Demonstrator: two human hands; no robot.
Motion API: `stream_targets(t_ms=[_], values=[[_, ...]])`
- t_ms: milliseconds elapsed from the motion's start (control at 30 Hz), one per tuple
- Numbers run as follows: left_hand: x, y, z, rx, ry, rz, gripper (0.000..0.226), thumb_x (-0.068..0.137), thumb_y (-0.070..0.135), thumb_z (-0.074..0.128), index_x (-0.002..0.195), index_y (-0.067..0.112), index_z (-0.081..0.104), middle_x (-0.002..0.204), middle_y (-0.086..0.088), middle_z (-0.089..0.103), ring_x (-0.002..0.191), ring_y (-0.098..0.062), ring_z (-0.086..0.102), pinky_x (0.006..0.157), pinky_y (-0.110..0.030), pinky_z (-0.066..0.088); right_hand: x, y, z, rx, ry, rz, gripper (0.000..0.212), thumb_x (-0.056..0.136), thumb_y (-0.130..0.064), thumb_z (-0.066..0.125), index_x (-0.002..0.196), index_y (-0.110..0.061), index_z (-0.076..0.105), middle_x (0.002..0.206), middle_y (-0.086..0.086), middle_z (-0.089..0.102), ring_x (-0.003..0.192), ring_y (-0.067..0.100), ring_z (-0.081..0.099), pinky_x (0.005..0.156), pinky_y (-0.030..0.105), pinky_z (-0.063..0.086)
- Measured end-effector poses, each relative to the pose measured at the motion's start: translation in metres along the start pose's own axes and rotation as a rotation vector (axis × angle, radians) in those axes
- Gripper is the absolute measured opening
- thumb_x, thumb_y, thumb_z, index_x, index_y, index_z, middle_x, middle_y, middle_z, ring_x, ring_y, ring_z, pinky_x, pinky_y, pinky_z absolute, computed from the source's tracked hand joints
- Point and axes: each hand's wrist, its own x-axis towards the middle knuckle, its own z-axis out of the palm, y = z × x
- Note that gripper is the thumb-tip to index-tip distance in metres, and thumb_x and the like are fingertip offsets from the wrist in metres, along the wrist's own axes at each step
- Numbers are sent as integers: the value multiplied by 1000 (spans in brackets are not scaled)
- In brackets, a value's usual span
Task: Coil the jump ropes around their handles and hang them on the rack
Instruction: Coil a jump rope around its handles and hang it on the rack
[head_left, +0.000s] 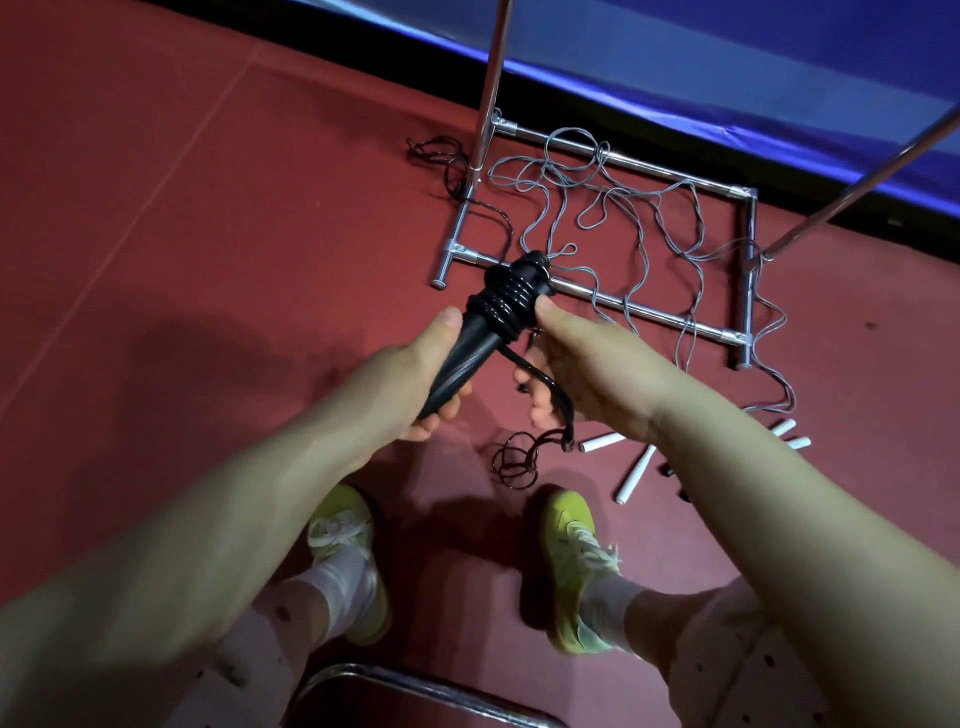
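Gripping glossy black handles (460, 358), left hand (415, 379); right hand (576, 364) pinches shiny coiled rope (506, 304).

1. The floor (182, 218) is a dull red sports surface with faint pale seam lines running diagonally across it.
2. A black strip (363, 57) borders the floor along its far edge.
3. Beyond the strip stands a blue padded barrier (727, 62), its lower edge catching a brighter blue sheen.
4. Light falls from above and behind, throwing soft dark shadows (218, 358) onto the floor at the left and near the bottom centre.
5. At the bottom edge a curved chrome chair frame (415, 688) shows, shiny against the red floor.
6. Small dark specks (871, 326) mark the floor at the right.
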Motion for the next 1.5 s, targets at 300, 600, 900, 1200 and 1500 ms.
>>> stream_targets(t_ms=[300, 600, 900, 1200, 1500], values=[[2, -6, -6, 362, 148, 161, 58, 59, 71, 45, 84, 19, 54, 77, 1, 59, 74, -21, 55, 71, -36, 43, -1, 1, 4, 29, -121, 36, 66, 75, -71, 37, 92, -11, 60, 67, 3, 55, 53, 17, 53, 55, 26, 47], [-6, -1, -10, 69, -145, 85, 41, 66, 57, 70, 88, 23, 64, 85, 0, 70, 81, -16, 66, 83, -41, 52, 4, 6, 5, 2, 20, -226, 43, 64, -58, 52, 73, -16, 48, 55, 0, 42, 49, 16, 32, 51, 28, 33], [-20, 9, -4, -585, -765, -176, 70, 79, 67, 26, 77, 15, 73, 63, -1, 55, 45, -12, 47, 48, -23, 44, 2, 6, 1, 150, -240, -328, 52, 72, -55, 46, 86, -5, 50, 53, 1, 47, 47, 20, 35, 49, 28, 34], [-12, 11, -4, -361, -414, -179, 69, 93, 61, 20, 79, 9, 62, 61, -4, 56, 43, -13, 43, 48, -22, 44, 4, 7, -5, -159, -92, -7, 83, 63, -80, 38, 87, -6, 67, 75, 16, 61, 55, 23, 59, 56, 29, 48], [-6, 6, 2, -186, -165, -120, 67, 94, 60, 24, 78, 10, 65, 56, -1, 59, 43, -13, 47, 57, -29, 49, 6, 9, 6, -220, -7, 7, 73, 93, -65, 22, 60, -14, 61, 48, 1, 44, 43, 20, 49, 64, 38, 51]])
